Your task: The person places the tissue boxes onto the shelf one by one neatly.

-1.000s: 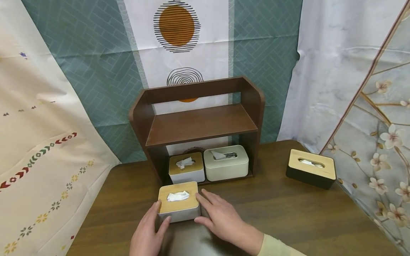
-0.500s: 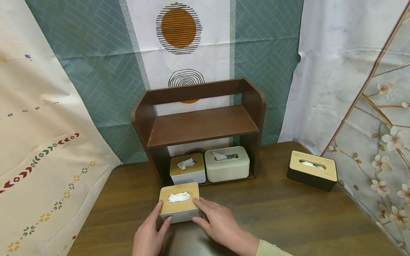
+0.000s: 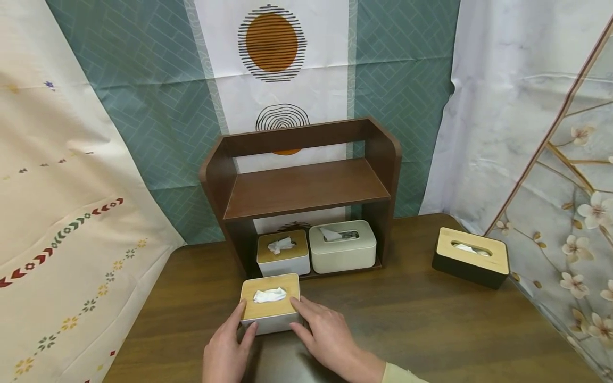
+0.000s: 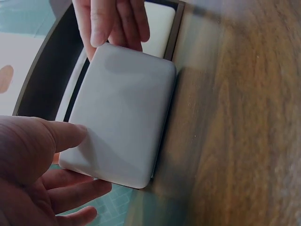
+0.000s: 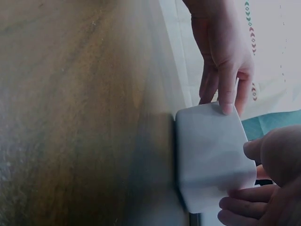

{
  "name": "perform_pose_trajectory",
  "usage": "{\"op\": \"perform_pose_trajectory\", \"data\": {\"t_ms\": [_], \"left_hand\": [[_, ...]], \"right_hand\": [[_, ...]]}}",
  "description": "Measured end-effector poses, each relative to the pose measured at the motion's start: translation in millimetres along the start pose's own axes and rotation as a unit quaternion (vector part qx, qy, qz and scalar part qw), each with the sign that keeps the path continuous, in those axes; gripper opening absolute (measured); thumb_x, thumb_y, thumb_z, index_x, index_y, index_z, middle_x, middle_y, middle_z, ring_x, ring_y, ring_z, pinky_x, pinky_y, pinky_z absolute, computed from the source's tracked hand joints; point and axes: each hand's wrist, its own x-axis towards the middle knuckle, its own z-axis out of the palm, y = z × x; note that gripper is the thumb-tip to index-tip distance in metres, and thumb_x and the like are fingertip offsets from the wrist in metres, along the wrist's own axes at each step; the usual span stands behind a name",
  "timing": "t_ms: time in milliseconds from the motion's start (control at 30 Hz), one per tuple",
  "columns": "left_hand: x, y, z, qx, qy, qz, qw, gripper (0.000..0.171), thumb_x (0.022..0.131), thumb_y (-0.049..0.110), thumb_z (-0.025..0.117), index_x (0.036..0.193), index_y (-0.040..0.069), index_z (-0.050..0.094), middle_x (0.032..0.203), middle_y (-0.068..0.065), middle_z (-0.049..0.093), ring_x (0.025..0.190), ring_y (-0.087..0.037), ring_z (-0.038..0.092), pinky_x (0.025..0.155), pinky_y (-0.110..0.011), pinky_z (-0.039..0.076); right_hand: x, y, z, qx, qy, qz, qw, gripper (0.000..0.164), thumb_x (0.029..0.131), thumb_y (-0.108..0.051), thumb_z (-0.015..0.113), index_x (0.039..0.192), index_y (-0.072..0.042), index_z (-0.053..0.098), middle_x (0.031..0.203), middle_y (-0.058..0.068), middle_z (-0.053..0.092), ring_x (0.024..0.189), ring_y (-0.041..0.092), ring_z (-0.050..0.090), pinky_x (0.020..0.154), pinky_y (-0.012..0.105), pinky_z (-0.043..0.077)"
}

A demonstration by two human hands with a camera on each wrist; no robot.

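A grey-white tissue box [image 3: 271, 323] with a pale wood lid and a white tissue in its slot is right in front of the shelf. My left hand [image 3: 226, 343] holds its left front corner, thumb on the front face and fingers along the side. At the opposite corner my right hand [image 3: 328, 332] grips it, index fingertip at the lid's edge and thumb at the front. In the left wrist view the box's plain front [image 4: 120, 115] shows between both hands. The right wrist view shows the box [image 5: 211, 141] from its right end.
Behind stands a dark brown two-tier shelf [image 3: 306, 186]. On its lower tier sit a white tissue box [image 3: 286, 266] with a wood lid and a cream one [image 3: 342, 258]. A black tissue box [image 3: 469, 268] lies at the right of the brown table [image 3: 407, 330].
My right hand has closed in on the box's right side, its index finger now over the lid's edge. The head view has shifted slightly; the box stays in front of the shelf.
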Motion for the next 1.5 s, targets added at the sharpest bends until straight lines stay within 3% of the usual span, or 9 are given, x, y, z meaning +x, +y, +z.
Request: {"op": "perform_pose_trajectory", "data": {"t_ms": [233, 400, 633, 1033, 1300, 1500], "left_hand": [[0.0, 1.4, 1.4, 0.002, 0.010, -0.004, 0.9999, 0.062, 0.099, 0.025, 0.086, 0.154, 0.009, 0.064, 0.138, -0.024, 0.072, 0.119, -0.049, 0.072, 0.092, -0.070, 0.055], [-4.3, 3.9, -2.7, 0.003, 0.036, 0.008, 0.9993, 0.059, 0.098, 0.027, 0.087, 0.151, 0.010, 0.068, 0.134, -0.022, 0.075, 0.115, -0.049, 0.074, 0.089, -0.069, 0.055], [-9.5, 16.7, -13.3, 0.003, 0.082, 0.023, 0.9964, 0.057, 0.094, 0.028, 0.091, 0.146, 0.012, 0.072, 0.110, -0.017, 0.083, 0.100, -0.044, 0.079, 0.081, -0.067, 0.056], [-13.6, 37.1, -31.1, 0.007, 0.129, 0.054, 0.9902, 0.056, 0.089, 0.026, 0.095, 0.140, 0.013, 0.076, 0.100, -0.013, 0.084, 0.091, -0.041, 0.080, 0.069, -0.060, 0.056], [-12.6, 45.7, -40.5, 0.000, 0.195, 0.118, 0.9737, 0.058, 0.078, 0.023, 0.102, 0.132, 0.012, 0.080, 0.091, -0.009, 0.084, 0.080, -0.033, 0.080, 0.057, -0.050, 0.053], [-8.6, 54.4, -50.1, -0.005, 0.213, 0.143, 0.9664, 0.058, 0.078, 0.022, 0.102, 0.131, 0.011, 0.081, 0.090, -0.007, 0.083, 0.078, -0.027, 0.079, 0.057, -0.050, 0.055]], "right_hand": [[-0.6, -0.1, 0.7, 0.006, 0.012, -0.003, 1.000, 0.050, 0.109, -0.032, 0.073, 0.155, -0.014, 0.065, 0.149, 0.014, 0.069, 0.130, 0.033, 0.071, 0.096, 0.059, 0.060], [-2.7, -2.4, -2.3, 0.012, 0.028, -0.006, 1.000, 0.049, 0.111, -0.033, 0.071, 0.156, -0.014, 0.064, 0.150, 0.014, 0.068, 0.129, 0.033, 0.071, 0.098, 0.057, 0.060], [-5.5, -6.0, -11.4, 0.016, 0.090, -0.036, 0.995, 0.048, 0.108, -0.025, 0.075, 0.154, -0.013, 0.067, 0.148, 0.016, 0.069, 0.126, 0.032, 0.073, 0.098, 0.053, 0.061], [-7.4, -10.4, -34.6, 0.021, 0.172, -0.067, 0.983, 0.047, 0.097, -0.016, 0.088, 0.142, -0.015, 0.076, 0.138, 0.009, 0.076, 0.119, 0.023, 0.077, 0.091, 0.049, 0.064], [-1.8, -13.7, -54.7, 0.021, 0.199, -0.086, 0.976, 0.046, 0.094, -0.015, 0.091, 0.138, -0.017, 0.079, 0.135, 0.005, 0.078, 0.117, 0.019, 0.078, 0.088, 0.045, 0.065], [3.3, -15.2, -67.7, 0.023, 0.220, -0.095, 0.971, 0.052, 0.087, -0.012, 0.097, 0.136, -0.019, 0.080, 0.133, 0.002, 0.078, 0.116, 0.016, 0.078, 0.087, 0.041, 0.065]]}}
